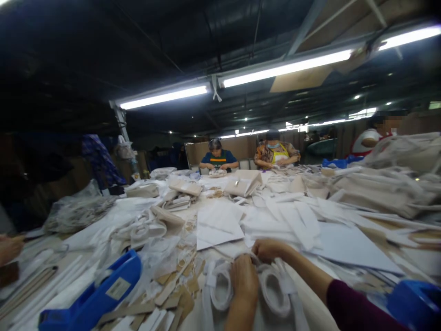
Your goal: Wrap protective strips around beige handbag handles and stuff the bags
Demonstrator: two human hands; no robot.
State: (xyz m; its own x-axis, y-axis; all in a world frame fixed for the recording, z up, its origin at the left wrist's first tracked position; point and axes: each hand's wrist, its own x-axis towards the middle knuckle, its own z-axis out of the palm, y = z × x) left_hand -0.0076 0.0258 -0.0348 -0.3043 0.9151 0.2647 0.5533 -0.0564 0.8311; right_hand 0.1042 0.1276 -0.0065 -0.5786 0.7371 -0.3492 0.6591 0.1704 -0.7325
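My left hand (244, 277) rests on a bundle of white looped straps (274, 290) lying on a pale cloth at the near edge of the table, its fingers curled over the loops. My right hand (268, 249), in a dark maroon sleeve, grips the far end of the same white straps just beyond the left hand. The two hands touch each other over the bundle. A second white loop (220, 287) lies just left of my left hand.
A blue tool (96, 296) lies at the near left, another blue object (415, 299) at the near right. White paper sheets (218, 225), beige bags (243, 184) and cardboard strips (172, 287) cover the table. Two people sit opposite; another person's hand (9, 248) shows far left.
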